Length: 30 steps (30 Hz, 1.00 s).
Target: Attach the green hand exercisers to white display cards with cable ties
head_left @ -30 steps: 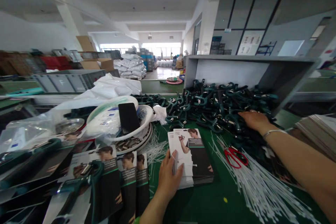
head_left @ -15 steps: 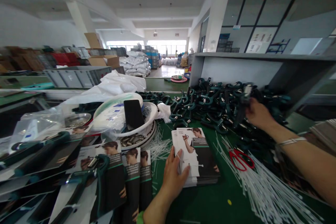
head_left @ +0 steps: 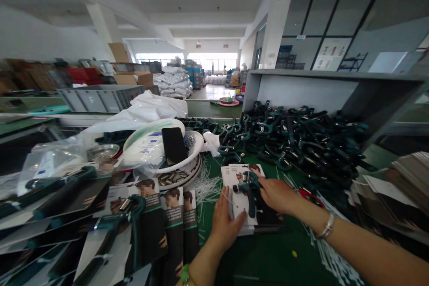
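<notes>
A stack of printed cards (head_left: 268, 214) lies on the green table in front of me. My left hand (head_left: 225, 219) rests at the stack's left edge, fingers spread, with a thin white tie by its fingertips. Over the top card, my right hand (head_left: 273, 193) holds a dark green hand grip (head_left: 250, 192) by its upper right part. A large pile of similar hand grips (head_left: 291, 134) lies behind the stack. White cable ties (head_left: 335, 254) and partly hidden red scissors (head_left: 310, 196) lie under and beside my right forearm.
Carded grips (head_left: 134, 232) overlap at the left. A white basin (head_left: 197, 145) with a black phone (head_left: 174, 145) stands behind them. More cards (head_left: 402, 187) are stacked at the right. A grey crate (head_left: 100, 98) stands farther back.
My right hand has come from the pile at the right to above the card stack, carrying a hand grip. My left hand has stayed beside the stack.
</notes>
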Each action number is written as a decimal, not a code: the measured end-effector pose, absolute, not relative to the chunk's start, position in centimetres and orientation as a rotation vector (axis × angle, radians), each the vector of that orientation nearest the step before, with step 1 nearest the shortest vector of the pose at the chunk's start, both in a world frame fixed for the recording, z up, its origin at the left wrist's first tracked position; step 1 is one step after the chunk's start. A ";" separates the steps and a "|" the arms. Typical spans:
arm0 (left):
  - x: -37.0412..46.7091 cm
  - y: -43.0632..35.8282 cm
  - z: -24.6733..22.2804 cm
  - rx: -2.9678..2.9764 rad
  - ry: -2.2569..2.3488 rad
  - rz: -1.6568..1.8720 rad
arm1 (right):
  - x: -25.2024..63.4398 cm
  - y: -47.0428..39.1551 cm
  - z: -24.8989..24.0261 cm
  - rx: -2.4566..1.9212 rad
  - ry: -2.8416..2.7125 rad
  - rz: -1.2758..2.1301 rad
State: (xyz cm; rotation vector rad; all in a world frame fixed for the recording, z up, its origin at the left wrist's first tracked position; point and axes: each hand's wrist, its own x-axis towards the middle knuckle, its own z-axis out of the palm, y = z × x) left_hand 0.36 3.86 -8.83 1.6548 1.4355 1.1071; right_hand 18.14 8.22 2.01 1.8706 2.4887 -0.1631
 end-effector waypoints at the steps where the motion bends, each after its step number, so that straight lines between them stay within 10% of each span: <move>1: 0.4 3.9 -8.8 1.614 1.405 1.141 | 18.1 7.7 1.7 1.866 2.475 -0.172; 13: -0.3 5.2 -5.2 1.386 1.559 1.400 | 19.1 6.3 1.7 1.678 2.734 -0.128; 20: 3.2 10.0 0.2 2.082 1.766 0.705 | 18.5 6.8 -0.4 1.784 2.829 -0.195; 30: 4.1 10.7 -1.4 2.279 1.494 0.755 | 19.2 7.5 -4.2 2.177 3.201 -0.783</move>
